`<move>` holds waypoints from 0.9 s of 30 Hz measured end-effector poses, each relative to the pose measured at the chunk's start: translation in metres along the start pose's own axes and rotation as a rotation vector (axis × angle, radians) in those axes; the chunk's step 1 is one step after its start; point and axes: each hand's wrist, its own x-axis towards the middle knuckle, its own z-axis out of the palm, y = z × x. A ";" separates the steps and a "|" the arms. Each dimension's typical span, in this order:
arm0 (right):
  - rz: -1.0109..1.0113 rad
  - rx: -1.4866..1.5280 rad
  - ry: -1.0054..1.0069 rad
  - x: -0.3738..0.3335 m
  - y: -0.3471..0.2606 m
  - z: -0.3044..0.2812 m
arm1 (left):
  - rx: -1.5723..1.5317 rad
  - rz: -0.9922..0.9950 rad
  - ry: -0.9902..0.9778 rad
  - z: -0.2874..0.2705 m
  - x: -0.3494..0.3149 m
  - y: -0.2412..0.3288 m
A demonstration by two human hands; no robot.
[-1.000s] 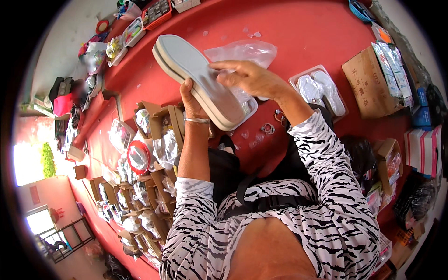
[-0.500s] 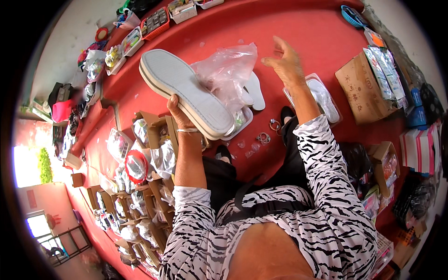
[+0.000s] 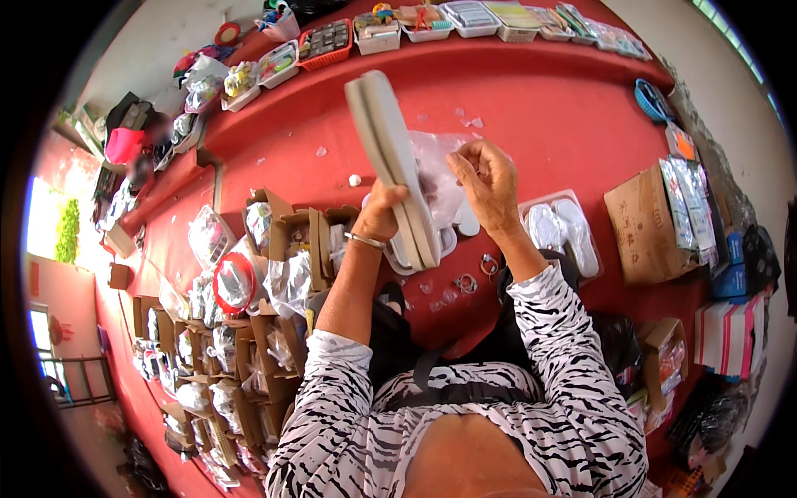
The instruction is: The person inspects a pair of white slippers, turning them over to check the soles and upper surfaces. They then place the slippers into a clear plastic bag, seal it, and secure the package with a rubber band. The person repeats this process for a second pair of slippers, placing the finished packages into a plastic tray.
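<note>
Grey flat insoles, left hand, perhaps foam

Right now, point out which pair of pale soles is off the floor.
The pair of soles gripped upright in the left hand; the other pair lies flat in a clear tray on the red floor.

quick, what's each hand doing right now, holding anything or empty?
Left hand: closed around the heel end of the pale shoe soles, held upright.
Right hand: fingers curled beside the clear plastic bag; whether it grips it cannot be told.
</note>
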 end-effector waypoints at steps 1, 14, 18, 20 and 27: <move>-0.009 0.060 -0.007 0.005 -0.001 0.000 | 0.162 0.022 0.010 0.000 0.001 0.000; 0.174 0.092 0.069 0.009 0.014 0.017 | 1.256 0.054 0.451 0.050 0.007 -0.023; 0.163 0.223 0.157 0.016 0.028 0.015 | 1.254 0.114 0.356 0.040 0.004 -0.028; 0.172 0.358 0.146 0.020 0.025 0.007 | 0.845 0.101 0.347 0.010 0.007 -0.036; 0.334 0.743 0.416 0.049 0.042 -0.069 | 0.091 -0.050 0.713 -0.016 0.009 -0.015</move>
